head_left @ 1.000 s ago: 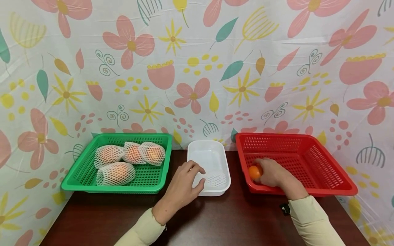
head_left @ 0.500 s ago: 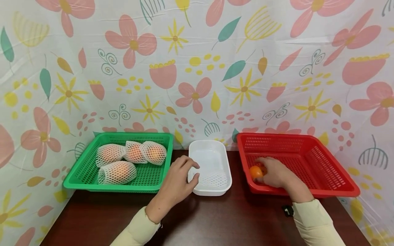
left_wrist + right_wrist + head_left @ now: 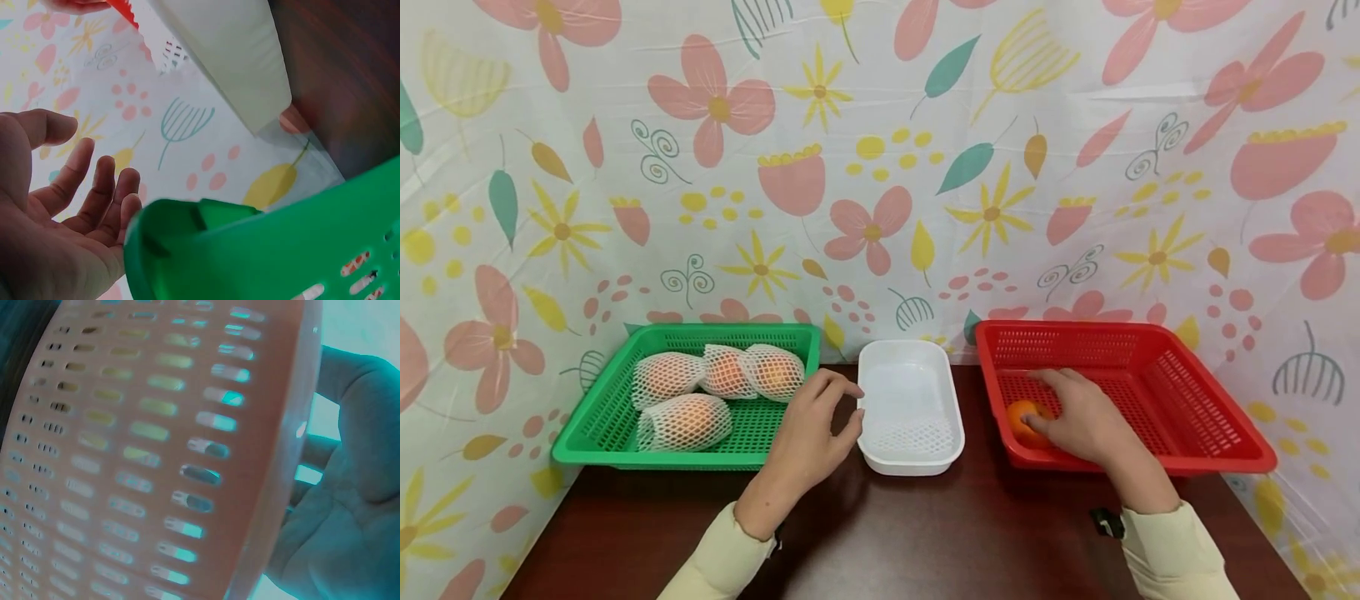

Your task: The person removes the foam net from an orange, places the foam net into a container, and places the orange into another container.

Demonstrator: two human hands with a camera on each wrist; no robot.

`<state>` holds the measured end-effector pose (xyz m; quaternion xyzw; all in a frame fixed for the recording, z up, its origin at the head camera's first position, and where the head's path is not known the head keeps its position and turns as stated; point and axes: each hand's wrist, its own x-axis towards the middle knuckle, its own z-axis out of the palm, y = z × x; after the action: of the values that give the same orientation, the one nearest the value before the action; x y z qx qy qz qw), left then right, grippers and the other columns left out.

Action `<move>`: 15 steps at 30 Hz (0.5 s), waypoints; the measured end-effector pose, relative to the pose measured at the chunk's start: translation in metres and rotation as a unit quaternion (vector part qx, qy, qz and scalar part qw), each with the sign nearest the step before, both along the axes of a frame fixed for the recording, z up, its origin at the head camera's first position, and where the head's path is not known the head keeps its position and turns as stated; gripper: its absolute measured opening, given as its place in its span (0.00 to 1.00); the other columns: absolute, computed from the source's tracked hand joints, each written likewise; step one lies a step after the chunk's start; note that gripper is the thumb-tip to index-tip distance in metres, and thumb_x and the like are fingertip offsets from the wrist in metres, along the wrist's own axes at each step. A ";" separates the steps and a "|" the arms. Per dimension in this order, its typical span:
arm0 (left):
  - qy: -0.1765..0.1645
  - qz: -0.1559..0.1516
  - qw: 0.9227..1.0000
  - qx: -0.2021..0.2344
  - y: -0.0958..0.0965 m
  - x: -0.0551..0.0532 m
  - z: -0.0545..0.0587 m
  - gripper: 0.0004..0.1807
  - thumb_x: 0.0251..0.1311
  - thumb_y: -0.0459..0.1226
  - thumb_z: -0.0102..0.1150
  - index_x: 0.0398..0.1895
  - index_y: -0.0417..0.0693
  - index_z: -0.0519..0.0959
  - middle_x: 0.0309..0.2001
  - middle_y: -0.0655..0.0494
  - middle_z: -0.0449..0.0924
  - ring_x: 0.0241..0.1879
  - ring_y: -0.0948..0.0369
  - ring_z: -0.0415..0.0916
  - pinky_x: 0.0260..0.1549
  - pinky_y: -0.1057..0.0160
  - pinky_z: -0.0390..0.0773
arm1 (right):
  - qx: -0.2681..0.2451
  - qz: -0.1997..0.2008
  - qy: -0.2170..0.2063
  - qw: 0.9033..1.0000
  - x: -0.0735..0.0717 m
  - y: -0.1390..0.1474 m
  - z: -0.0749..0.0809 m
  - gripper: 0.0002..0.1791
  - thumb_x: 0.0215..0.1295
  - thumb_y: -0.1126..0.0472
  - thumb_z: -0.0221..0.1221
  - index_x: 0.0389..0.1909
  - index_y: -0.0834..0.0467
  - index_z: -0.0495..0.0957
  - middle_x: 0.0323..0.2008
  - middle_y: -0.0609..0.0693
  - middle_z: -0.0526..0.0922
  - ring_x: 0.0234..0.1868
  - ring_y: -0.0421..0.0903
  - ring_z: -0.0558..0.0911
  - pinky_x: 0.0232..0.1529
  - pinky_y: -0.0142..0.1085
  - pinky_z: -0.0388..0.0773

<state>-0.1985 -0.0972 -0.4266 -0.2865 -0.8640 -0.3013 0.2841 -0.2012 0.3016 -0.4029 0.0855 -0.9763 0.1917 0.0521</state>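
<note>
My right hand (image 3: 1086, 419) is over the front left of the red basket (image 3: 1217, 457), beside an orange (image 3: 1021, 419) on the basket floor. The fingers are spread, and the thumb lies across the orange's right side; I cannot tell if it touches. In the right wrist view the hand (image 3: 350, 487) shows behind the basket wall (image 3: 262, 425). My left hand (image 3: 808, 429), fingers loosely bent with nothing in them, hovers between the green basket (image 3: 722, 461) and the white tray (image 3: 910, 469). The left wrist view shows that palm (image 3: 69, 250) by the green rim.
Several round fruits in white foam nets (image 3: 685, 422) lie in the green basket. A white mesh patch (image 3: 913, 437) shows in the front part of the tray. All containers stand on a dark wooden table (image 3: 925, 533) against a flowered cloth (image 3: 880, 167).
My right hand's fingers have spread and lifted off the orange, which stays in the front left of the red basket. My left hand has drifted left, from the white tray toward the green basket.
</note>
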 end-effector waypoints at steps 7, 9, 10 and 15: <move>-0.025 0.016 1.000 0.000 -0.009 -0.001 0.002 0.08 0.66 0.36 0.70 0.46 0.51 0.84 0.47 0.56 0.78 0.46 0.57 0.77 0.46 0.56 0.80 | -0.029 -0.009 0.061 0.998 0.014 -0.006 -0.002 0.41 0.58 0.49 0.78 0.69 0.59 0.75 0.62 0.64 0.79 0.60 0.66 0.79 0.57 0.69 0.77; -0.031 0.024 0.999 -0.001 -0.013 -0.002 0.002 0.08 0.66 0.36 0.70 0.47 0.53 0.84 0.47 0.57 0.78 0.46 0.57 0.77 0.46 0.56 0.80 | -0.037 -0.016 0.065 0.997 0.018 -0.008 -0.002 0.41 0.58 0.49 0.78 0.70 0.59 0.75 0.63 0.64 0.79 0.60 0.66 0.79 0.57 0.69 0.78; -0.032 0.026 0.999 0.000 -0.014 -0.002 0.002 0.08 0.67 0.37 0.69 0.47 0.53 0.84 0.47 0.57 0.78 0.47 0.57 0.78 0.47 0.56 0.80 | -0.041 -0.019 0.066 0.997 0.020 -0.010 -0.002 0.41 0.58 0.49 0.78 0.70 0.59 0.75 0.63 0.64 0.79 0.60 0.66 0.79 0.56 0.69 0.78; -0.025 0.032 0.999 0.008 -0.024 -0.003 0.003 0.09 0.66 0.37 0.70 0.47 0.53 0.84 0.47 0.56 0.79 0.47 0.56 0.79 0.47 0.54 0.80 | -0.049 -0.017 0.082 0.995 0.027 -0.016 -0.001 0.41 0.59 0.50 0.77 0.71 0.59 0.74 0.63 0.63 0.79 0.59 0.65 0.79 0.56 0.69 0.78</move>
<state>-0.2011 -0.1208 -0.4233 -0.2489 -0.8772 -0.3062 0.2737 -0.1740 0.2854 -0.4037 0.0820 -0.9595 0.2306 0.1395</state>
